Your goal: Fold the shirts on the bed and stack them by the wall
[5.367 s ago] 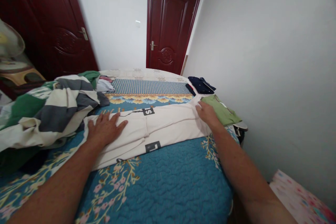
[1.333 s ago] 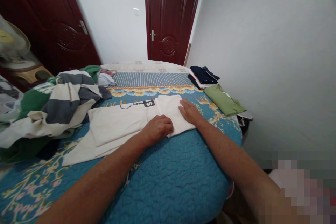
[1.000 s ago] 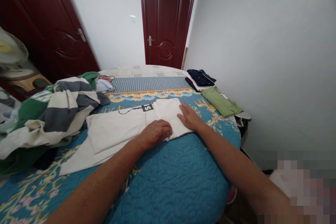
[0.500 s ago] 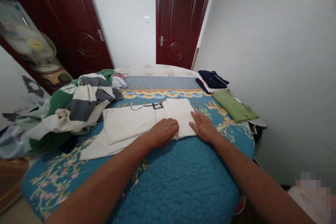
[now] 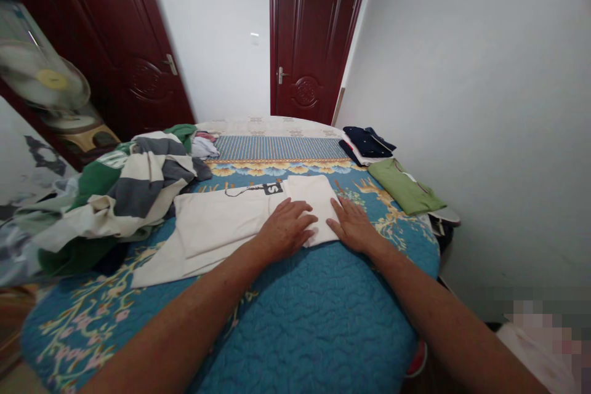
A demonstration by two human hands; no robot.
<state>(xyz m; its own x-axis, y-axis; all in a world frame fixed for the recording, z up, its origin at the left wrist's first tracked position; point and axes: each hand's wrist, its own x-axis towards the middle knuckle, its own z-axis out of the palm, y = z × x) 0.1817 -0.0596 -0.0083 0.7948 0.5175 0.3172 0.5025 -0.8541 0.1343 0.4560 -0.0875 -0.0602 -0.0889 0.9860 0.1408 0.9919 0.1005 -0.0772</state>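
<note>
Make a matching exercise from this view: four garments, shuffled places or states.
1. White garment
2. Green garment
3. Navy garment
4. Striped garment

A. On top of the stack
B. Crumpled, at the left of the picture
C. Folded, near the quilt's right edge, closer to the camera than the stack
D. Laid out at the left hand and right hand

Pairs: 1-D, 2-C, 3-A, 4-B
</note>
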